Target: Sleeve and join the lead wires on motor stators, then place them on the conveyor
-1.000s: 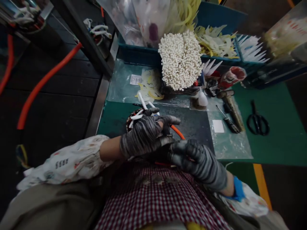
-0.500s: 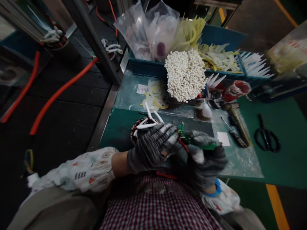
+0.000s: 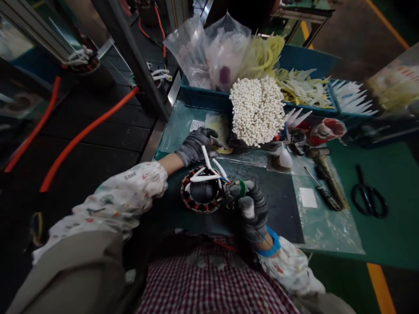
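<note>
A motor stator (image 3: 186,201), a ring with dark windings, lies on the bench in front of me. White-sleeved leads (image 3: 206,178) rise from it and run towards my right hand. My right hand (image 3: 253,213), in a grey striped glove, is closed around a green strip (image 3: 242,187) just right of the ring; its exact kind is unclear. Beyond the stator, my gloved left hand (image 3: 198,146) reaches out with fingers extended and apart, holding nothing I can see. Thin pale-yellow film pieces (image 3: 219,128) lie at its fingertips.
A thick bundle of white sticks (image 3: 257,111) stands behind the work area. Blue bins (image 3: 204,93) hold bags and yellow strips. To the right lie a hammer (image 3: 330,179), a screwdriver (image 3: 327,196) and black scissors (image 3: 368,198). A metal post (image 3: 134,56) stands at left.
My left hand has left the spot beside my right hand and moved forward to the film pieces, uncovering the stator. My right hand has shifted left towards the ring, still gripping the green strip.
</note>
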`<control>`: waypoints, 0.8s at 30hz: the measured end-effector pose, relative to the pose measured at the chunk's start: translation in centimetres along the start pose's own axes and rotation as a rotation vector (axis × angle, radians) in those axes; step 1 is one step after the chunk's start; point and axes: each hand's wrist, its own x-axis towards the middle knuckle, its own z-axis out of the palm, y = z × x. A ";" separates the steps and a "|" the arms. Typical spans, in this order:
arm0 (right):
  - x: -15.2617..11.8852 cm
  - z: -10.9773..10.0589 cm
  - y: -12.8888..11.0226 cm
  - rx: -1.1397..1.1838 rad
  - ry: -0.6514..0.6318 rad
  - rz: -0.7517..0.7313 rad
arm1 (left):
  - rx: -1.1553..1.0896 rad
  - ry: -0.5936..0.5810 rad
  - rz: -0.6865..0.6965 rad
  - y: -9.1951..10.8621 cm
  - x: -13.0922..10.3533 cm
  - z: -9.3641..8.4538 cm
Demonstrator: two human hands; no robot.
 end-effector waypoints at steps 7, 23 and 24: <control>0.2 -0.1 0.1 -0.151 -0.098 -0.158 | 0.086 -0.008 -0.013 1.0 2.3 2.0; 0.9 -0.2 0.1 -0.125 0.071 -0.232 | 0.030 0.212 0.319 10.8 -16.2 -3.3; 0.8 -0.3 0.0 -0.150 0.064 -0.229 | 0.049 0.208 0.306 10.7 -16.1 -2.9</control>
